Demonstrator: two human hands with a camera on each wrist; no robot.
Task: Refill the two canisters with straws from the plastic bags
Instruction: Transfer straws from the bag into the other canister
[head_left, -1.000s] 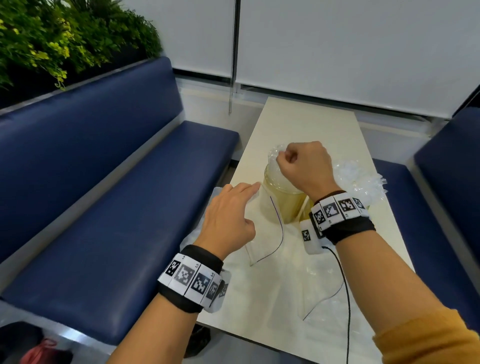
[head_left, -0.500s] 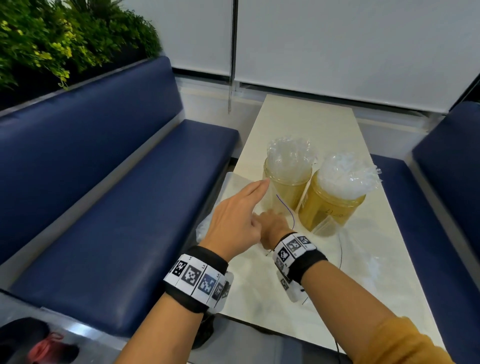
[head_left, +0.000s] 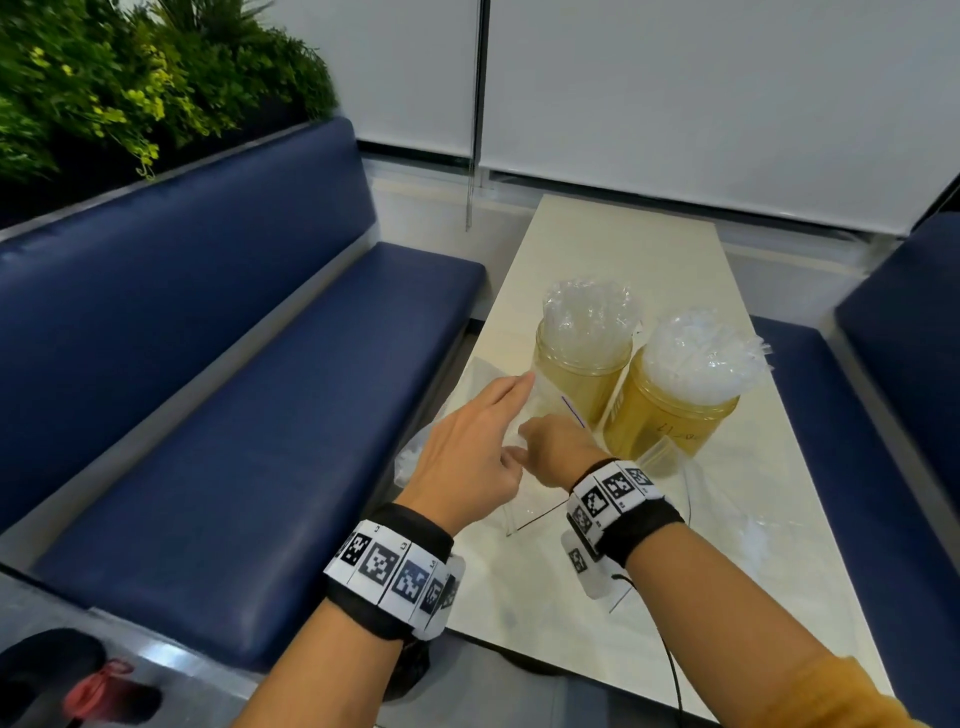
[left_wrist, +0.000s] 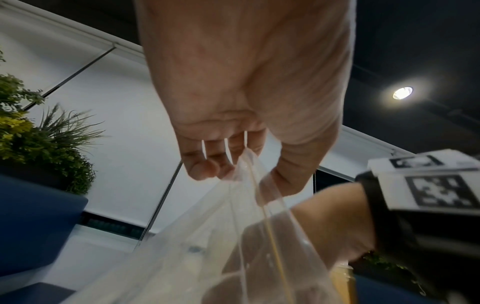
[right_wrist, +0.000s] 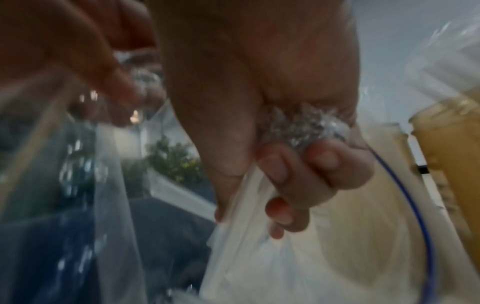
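The right hand (head_left: 558, 449) has its fingers (right_wrist: 298, 176) curled round a bunch of wrapped straws (right_wrist: 306, 127) inside the clear plastic bag (left_wrist: 233, 236). The left hand (head_left: 475, 454) pinches the bag's upper edge between thumb and fingers (left_wrist: 205, 168), holding the mouth up and open, with the forefinger stretched toward the canisters.

The near canister (head_left: 579, 379) stands just beyond the right hand, almost touching the bag, so the right hand is the nearer one and the way to it runs forward and up over the rim. The straws there already stand upright and crowd its mouth; the bunch would probably need turning upright too.

The second canister (head_left: 670, 421) stands touching the near canister's right side, also packed with straws. A small clear cup (head_left: 662, 457) sits at its foot, beside the right wrist. Flat empty bags (head_left: 748, 540) lie on the surface (head_left: 623, 244) right of the right forearm.
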